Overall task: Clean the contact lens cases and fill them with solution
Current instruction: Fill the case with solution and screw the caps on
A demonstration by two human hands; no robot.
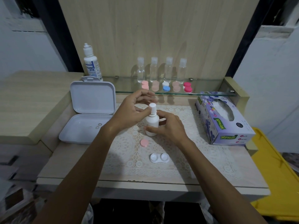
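Between the fingers of both hands, a small white bottle (151, 121) stands upright over the lace mat on the desk (226, 178). The right hand (168, 128) curls its fingers round the bottle's body, thumb across the front low down and the other fingers behind. The left hand (132, 110) sits at the neck, its thumb touching just under the white cap (152, 108), while its other fingers arch loosely above and behind the cap without clearly closing on it; whether they pinch the cap cannot be told.

The bottle looks like light, smooth plastic, probably a little squeezable, so a hard grip on the body could push liquid out once the cap is off. The stiffer shoulder and the cap look like the safer places to hold and twist, with the body only steadied.

Below the right hand's fingers, nearer the person, the open white lens case (159, 157) lies flat with both wells facing up. It appears light and likely to skid on the mat if nudged. A pink cap (144, 143) lies just below the left hand's wrist, apart from the case.
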